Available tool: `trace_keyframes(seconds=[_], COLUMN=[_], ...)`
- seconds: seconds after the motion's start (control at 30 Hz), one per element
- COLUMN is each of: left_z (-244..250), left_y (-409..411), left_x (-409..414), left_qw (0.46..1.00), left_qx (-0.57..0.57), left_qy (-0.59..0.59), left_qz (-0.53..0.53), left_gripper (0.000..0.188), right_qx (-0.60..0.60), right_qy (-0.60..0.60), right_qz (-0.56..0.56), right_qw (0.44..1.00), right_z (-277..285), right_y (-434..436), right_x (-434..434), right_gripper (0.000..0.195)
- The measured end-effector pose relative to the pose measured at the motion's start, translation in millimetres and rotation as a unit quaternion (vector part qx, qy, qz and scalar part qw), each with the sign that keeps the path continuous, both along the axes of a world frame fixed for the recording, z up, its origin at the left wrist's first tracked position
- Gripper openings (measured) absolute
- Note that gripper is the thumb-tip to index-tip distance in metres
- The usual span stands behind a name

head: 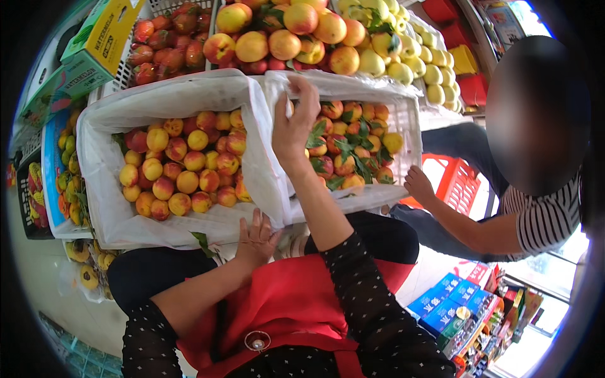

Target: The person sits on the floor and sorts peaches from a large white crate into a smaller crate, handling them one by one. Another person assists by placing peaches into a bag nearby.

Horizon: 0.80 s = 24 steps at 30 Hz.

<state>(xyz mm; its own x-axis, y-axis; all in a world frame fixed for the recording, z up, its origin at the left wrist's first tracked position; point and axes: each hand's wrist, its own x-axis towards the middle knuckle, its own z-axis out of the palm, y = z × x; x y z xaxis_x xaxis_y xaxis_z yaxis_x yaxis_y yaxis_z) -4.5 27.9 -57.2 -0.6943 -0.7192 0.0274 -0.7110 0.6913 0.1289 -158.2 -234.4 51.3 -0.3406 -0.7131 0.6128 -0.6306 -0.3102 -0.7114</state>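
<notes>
Two crates with white liners stand side by side before me. The left crate (106, 198) holds several yellow-red nectarines (187, 182). Similar fruit with green leaves (361, 151) lies in the right crate (410, 123). My left hand (257, 238) rests on the near rim of the left crate, fingers slightly apart. Over the left part of the right crate, beside the liner edge between the crates, is my right hand (297, 125). Its fingers are bent, and a small pale patch shows between thumb and fingers; whether it grips something is unclear.
A person in a striped sleeve (543, 227) is at the right, a hand (419, 186) by the right crate's corner. Behind are large peaches (286, 45), pale green fruit (401, 73) and wrapped red fruit (172, 56). An orange basket (456, 184) and blue boxes (442, 307) stand right.
</notes>
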Motion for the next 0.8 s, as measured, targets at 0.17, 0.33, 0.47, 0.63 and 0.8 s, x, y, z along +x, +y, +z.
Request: trace_keyframes(seconds=[0.17, 0.33, 0.47, 0.63, 0.8], left_z=[70, 72, 68, 75, 78], left_y=[-28, -32, -25, -25, -17], left_x=[-5, -9, -5, -19, -14], left_qw=[0.958, 0.954, 0.953, 0.952, 0.958], left_qx=[0.240, 0.241, 0.244, 0.219, 0.162], left_qy=[-0.151, -0.165, -0.177, -0.211, -0.234], left_qz=[-0.047, -0.064, -0.036, -0.030, -0.034], left_gripper=[0.097, 0.114, 0.119, 0.123, 0.132], right_qx=[0.223, 0.569, 0.576, 0.549, 0.608], right_qy=[-0.070, 0.020, 0.213, 0.246, 0.148], right_qz=[-0.101, 0.046, 0.213, 0.346, 0.350], right_qw=[0.967, 0.821, 0.760, 0.720, 0.697], right_z=[-87, -154, -147, -124, -87], right_y=[77, 104, 110, 135, 171], right_x=[-79, -183, -188, -194, -183], right_gripper=[0.026, 0.044, 0.052, 0.057, 0.054])
